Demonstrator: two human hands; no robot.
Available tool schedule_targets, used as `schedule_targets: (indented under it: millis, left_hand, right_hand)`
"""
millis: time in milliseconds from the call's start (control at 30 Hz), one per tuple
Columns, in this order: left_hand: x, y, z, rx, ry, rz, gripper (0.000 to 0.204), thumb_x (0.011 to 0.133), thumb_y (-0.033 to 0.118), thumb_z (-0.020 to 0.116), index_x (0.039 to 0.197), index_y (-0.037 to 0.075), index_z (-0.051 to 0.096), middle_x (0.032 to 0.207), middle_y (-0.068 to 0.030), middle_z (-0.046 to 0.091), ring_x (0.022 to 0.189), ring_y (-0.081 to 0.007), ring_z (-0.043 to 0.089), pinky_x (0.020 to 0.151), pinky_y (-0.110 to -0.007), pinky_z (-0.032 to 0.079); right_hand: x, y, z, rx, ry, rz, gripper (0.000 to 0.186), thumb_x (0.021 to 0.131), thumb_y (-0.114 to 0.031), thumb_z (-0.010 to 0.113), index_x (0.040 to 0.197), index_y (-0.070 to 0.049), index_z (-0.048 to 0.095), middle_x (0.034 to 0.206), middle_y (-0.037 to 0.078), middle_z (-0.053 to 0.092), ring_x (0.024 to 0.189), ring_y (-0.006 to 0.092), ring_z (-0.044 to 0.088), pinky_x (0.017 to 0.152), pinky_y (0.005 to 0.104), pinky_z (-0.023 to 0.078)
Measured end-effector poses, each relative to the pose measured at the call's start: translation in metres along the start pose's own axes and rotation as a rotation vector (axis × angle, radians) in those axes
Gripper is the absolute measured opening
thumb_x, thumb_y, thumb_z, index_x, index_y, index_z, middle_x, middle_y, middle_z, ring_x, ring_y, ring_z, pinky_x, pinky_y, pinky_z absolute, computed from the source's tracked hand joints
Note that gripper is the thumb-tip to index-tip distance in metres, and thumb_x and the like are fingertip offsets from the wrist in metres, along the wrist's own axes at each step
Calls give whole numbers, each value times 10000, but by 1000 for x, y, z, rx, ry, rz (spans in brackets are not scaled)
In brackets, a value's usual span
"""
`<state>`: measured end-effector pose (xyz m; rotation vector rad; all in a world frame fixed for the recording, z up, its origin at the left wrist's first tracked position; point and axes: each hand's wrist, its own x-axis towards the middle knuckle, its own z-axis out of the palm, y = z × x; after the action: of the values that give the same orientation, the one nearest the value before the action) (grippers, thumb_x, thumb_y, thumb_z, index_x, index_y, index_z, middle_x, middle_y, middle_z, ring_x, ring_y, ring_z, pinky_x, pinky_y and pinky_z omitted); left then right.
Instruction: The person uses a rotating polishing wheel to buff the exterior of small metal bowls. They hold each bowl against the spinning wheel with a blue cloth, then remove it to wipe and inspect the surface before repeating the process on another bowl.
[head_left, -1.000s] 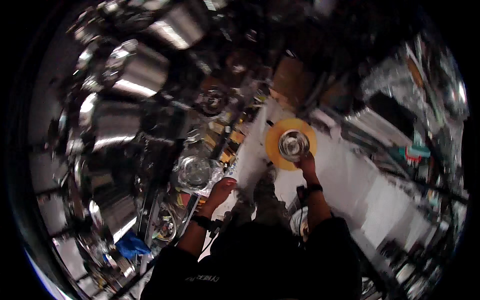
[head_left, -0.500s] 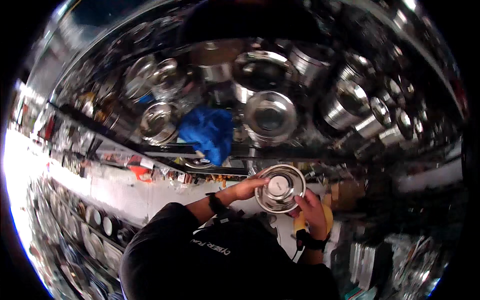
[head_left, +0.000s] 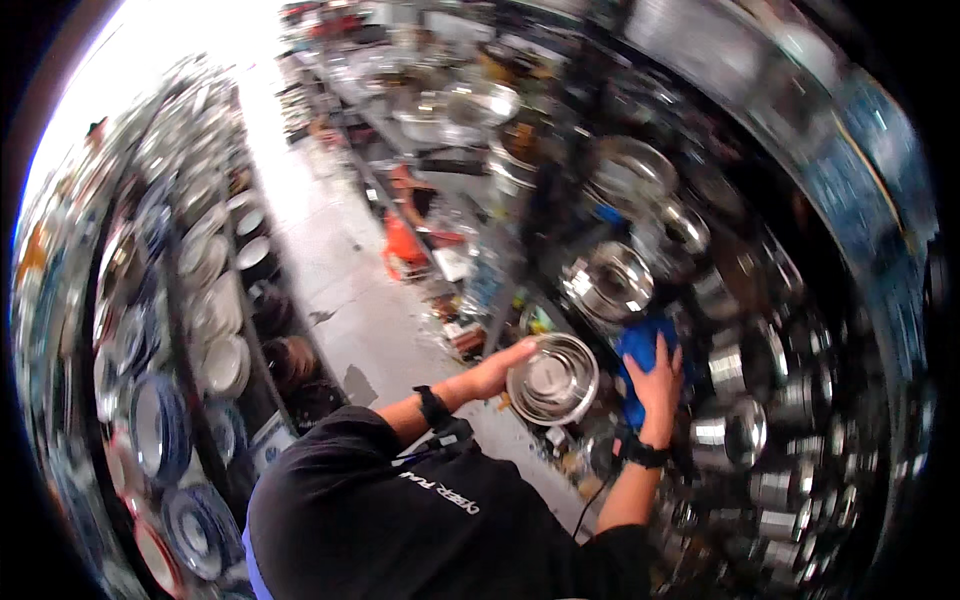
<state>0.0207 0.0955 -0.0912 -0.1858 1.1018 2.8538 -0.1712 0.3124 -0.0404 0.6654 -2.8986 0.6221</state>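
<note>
From the head view I see the left hand (head_left: 488, 376) grasping a shiny metal bowl (head_left: 553, 380) by its left rim, before the person's chest. The right hand (head_left: 655, 388), fingers spread and unclenched, touches a blue bundle (head_left: 634, 343) near the bowl; metal pots (head_left: 728, 436) stand farther right.

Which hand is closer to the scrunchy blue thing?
Right. The right hand is spread over the blue thing; the left hand is farther off to its left, holding a silver bowl.
</note>
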Motion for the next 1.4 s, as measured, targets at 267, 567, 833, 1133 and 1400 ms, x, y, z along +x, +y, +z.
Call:
schedule_targets:
  millis: [267, 567, 833, 1133, 1400]
  left_hand:
    - [-20, 12, -12, 139, 160, 224, 551, 1010, 432, 334, 1420, 65, 325, 1353, -58, 463, 1213, -157, 461, 1040, -322, 367]
    - [-21, -13, 39, 583, 486, 466, 576, 990, 435, 402, 1411, 47, 341, 1354, -98, 453, 1243, -182, 420, 1035, -312, 326]
    - [-41, -11, 64, 875, 673, 410, 483, 1001, 384, 357, 1323, 36, 447, 1269, -139, 536, 1199, -232, 488, 1022, -331, 347]
    - [-44, -14, 81, 905, 808, 510, 549, 957, 444, 447, 1318, 31, 472, 1235, -167, 580, 1161, -261, 544, 979, -329, 395]
    - [-60, 12, 74, 1054, 585, 275, 494, 980, 375, 451, 1320, 17, 474, 1301, -130, 529, 1177, -190, 497, 1006, -314, 367]
  right_hand:
    - [7, 37, 9, 21, 206, -104, 417, 666, -115, 682, 1076, -59, 631, 1174, 153, 591, 1025, 345, 583, 886, 420, 459]
    - [-57, -37, -15, 696, -211, -256, 502, 681, -50, 707, 1161, 6, 573, 1101, 147, 617, 1010, 254, 590, 910, 358, 448]
    - [-83, -78, 45, 858, -518, -449, 491, 684, -145, 731, 1128, 11, 591, 1062, 206, 625, 976, 359, 607, 849, 398, 476]
    - [-66, -86, 26, 685, -276, -634, 486, 638, 34, 647, 1119, -6, 594, 1084, 186, 619, 993, 362, 599, 863, 398, 474]
    - [-79, -67, 36, 611, -523, -852, 468, 653, -112, 712, 1107, -43, 624, 1071, 163, 631, 1014, 347, 595, 890, 397, 464]
